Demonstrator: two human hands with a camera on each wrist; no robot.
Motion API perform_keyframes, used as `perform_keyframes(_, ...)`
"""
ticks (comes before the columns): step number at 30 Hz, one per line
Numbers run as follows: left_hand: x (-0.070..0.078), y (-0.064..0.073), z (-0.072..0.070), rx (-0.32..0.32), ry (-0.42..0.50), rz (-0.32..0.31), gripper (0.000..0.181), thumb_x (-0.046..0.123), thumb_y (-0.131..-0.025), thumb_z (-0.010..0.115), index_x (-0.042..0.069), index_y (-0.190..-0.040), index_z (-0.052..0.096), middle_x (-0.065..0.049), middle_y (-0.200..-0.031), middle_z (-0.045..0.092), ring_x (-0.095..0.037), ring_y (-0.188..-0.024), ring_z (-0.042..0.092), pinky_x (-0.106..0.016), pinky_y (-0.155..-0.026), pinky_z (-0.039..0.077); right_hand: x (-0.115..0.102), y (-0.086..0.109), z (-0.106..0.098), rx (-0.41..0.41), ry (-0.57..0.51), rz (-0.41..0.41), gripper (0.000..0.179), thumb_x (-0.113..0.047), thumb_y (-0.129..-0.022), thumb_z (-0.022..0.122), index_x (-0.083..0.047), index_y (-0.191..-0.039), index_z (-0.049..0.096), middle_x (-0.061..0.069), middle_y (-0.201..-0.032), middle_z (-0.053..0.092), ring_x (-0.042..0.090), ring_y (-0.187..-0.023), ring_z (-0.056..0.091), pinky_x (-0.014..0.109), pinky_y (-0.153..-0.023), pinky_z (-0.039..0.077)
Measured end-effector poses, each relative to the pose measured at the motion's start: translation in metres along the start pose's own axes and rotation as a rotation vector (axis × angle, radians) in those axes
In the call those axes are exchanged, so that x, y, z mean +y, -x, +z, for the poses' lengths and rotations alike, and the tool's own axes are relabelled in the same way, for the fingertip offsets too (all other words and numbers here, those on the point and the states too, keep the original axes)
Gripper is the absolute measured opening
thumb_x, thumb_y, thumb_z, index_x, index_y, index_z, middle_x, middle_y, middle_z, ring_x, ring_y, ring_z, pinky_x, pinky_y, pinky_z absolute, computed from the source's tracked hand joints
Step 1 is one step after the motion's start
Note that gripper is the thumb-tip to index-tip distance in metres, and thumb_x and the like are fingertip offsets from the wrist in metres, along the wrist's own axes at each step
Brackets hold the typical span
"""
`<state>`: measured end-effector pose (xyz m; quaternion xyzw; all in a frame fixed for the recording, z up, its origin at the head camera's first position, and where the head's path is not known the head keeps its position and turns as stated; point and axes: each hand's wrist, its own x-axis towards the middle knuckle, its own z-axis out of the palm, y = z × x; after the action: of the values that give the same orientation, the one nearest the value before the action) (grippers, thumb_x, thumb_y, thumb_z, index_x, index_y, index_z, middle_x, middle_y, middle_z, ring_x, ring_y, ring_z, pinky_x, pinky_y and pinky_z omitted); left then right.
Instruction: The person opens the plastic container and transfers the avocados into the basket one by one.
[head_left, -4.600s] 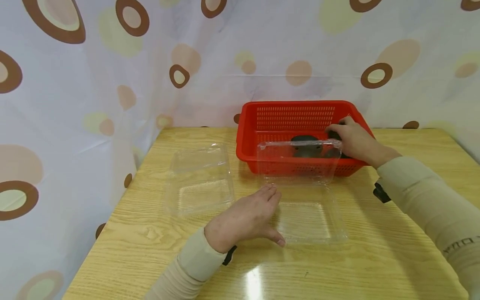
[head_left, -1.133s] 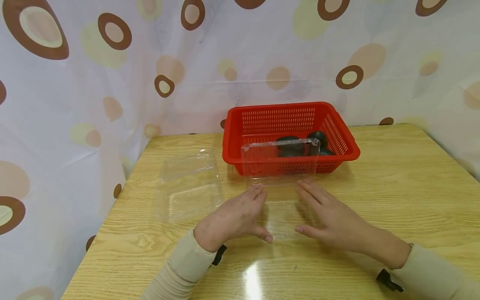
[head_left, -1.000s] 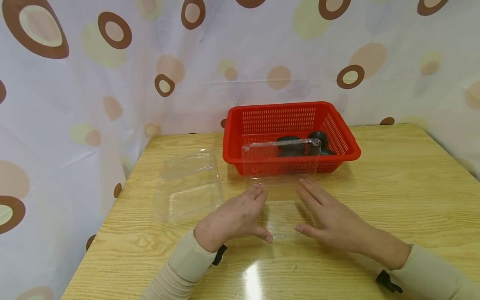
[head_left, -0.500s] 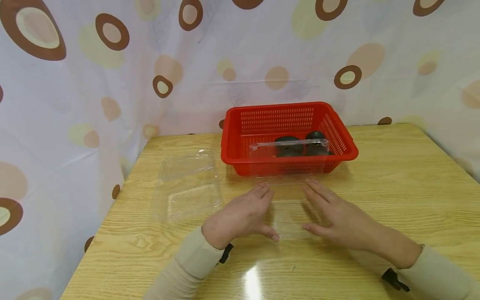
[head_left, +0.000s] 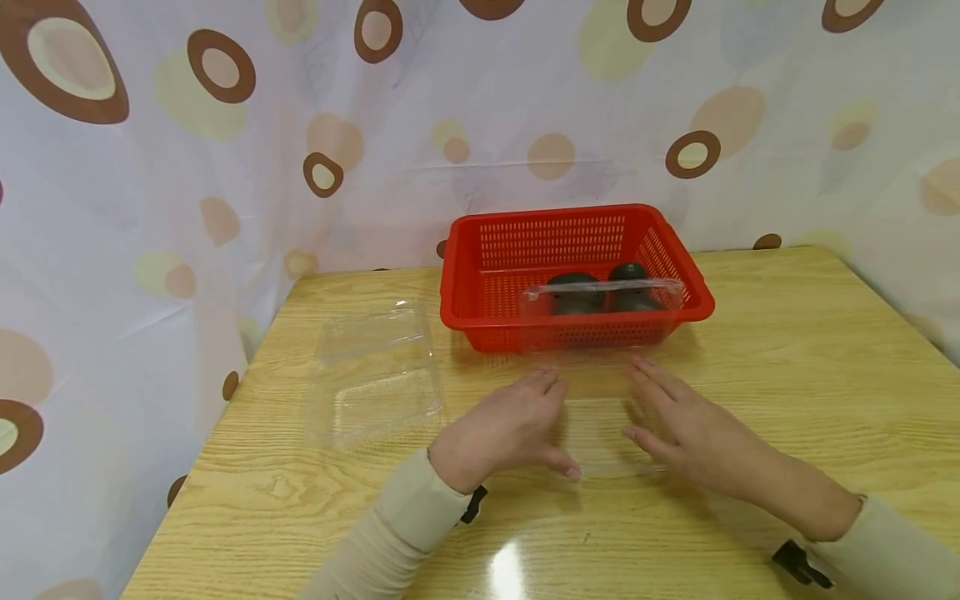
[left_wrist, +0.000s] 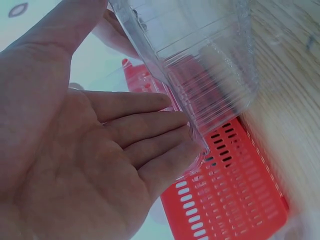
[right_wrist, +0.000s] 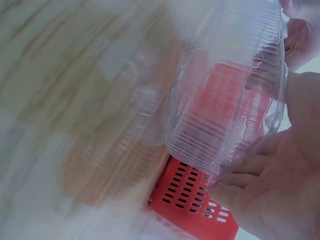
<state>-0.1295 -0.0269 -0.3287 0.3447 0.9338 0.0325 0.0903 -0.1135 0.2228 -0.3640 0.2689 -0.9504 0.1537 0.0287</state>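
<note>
A clear plastic clamshell container (head_left: 611, 433) stands on the table with its lid raised at the back. Along its left side lies my left hand (head_left: 502, 429), fingers straight and thumb apart. My right hand (head_left: 705, 437) is at the opposite side, its fingers extended too. In the left wrist view, the left fingertips (left_wrist: 180, 120) touch the clear wall. The right wrist view has the right hand (right_wrist: 280, 180) against the ribbed container (right_wrist: 225, 105). Behind the raised lid, several dark rounded things (head_left: 576, 292) sit in a red plastic basket (head_left: 483, 329).
Another clear clamshell container (head_left: 382, 375) lies opened out on the left of the wooden table (head_left: 262, 508). The basket stands near the back edge, in front of a patterned cloth (head_left: 487, 108).
Earlier my right hand was in the basket at a dark thing; it has since come to the container's right side. Over the last second both hands and the container have shifted right.
</note>
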Motion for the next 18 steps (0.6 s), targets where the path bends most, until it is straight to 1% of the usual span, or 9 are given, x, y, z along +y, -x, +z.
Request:
perform_keyframes(3, 0.002, -0.003, 0.0, 0.018, -0.004, 0.016, 0.091, 0.065, -0.073, 0.075, 0.005, -0.137, 0.049, -0.012, -0.152, 0.045, -0.023, -0.146, 0.038, -0.031, -0.117, 0.037, 0.002, 0.001, 0.0, 0.017, 0.014, 0.006, 0.072, -0.034, -0.096, 0.065, 0.008, -0.147, 0.037, 0.028, -0.154, 0.035, 0.045, -0.139, 0.039, 0.06, -0.105, 0.043)
perform_keyframes(7, 0.005, -0.008, 0.001, 0.04, -0.018, 0.04, 0.086, 0.065, -0.073, 0.075, 0.005, -0.13, 0.052, -0.012, -0.149, 0.048, -0.023, -0.145, 0.04, -0.029, -0.116, 0.038, 0.007, 0.004, 0.0, 0.035, 0.039, 0.005, 0.072, -0.033, -0.095, 0.067, 0.008, -0.146, 0.038, 0.028, -0.152, 0.037, 0.045, -0.138, 0.04, 0.061, -0.104, 0.043)
perform_keyframes(10, 0.008, -0.013, 0.0, 0.025, -0.029, 0.035, 0.087, 0.066, -0.073, 0.075, 0.006, -0.131, 0.053, -0.01, -0.15, 0.048, -0.022, -0.145, 0.04, -0.028, -0.116, 0.038, 0.012, 0.007, 0.0, 0.057, 0.048, 0.0, 0.07, -0.031, -0.094, 0.067, 0.007, -0.146, 0.038, 0.028, -0.152, 0.038, 0.044, -0.138, 0.04, 0.061, -0.103, 0.044)
perform_keyframes(14, 0.013, -0.021, -0.001, -0.01, -0.036, 0.026, 0.092, 0.067, -0.074, 0.073, 0.006, -0.139, 0.05, -0.008, -0.153, 0.045, -0.02, -0.146, 0.038, -0.027, -0.118, 0.035, 0.017, 0.012, -0.001, 0.077, 0.055, -0.001, 0.069, -0.027, -0.094, 0.068, 0.007, -0.146, 0.039, 0.029, -0.152, 0.038, 0.045, -0.137, 0.042, 0.061, -0.102, 0.045)
perform_keyframes(18, 0.019, -0.028, -0.002, -0.014, -0.042, 0.036, 0.084, 0.067, -0.075, 0.072, 0.009, -0.133, 0.055, -0.006, -0.152, 0.046, -0.019, -0.146, 0.038, -0.026, -0.116, 0.037, 0.024, 0.016, -0.003, 0.092, 0.061, 0.003, 0.07, -0.025, -0.092, 0.07, 0.008, -0.146, 0.039, 0.03, -0.151, 0.038, 0.046, -0.134, 0.045, 0.061, -0.1, 0.046)
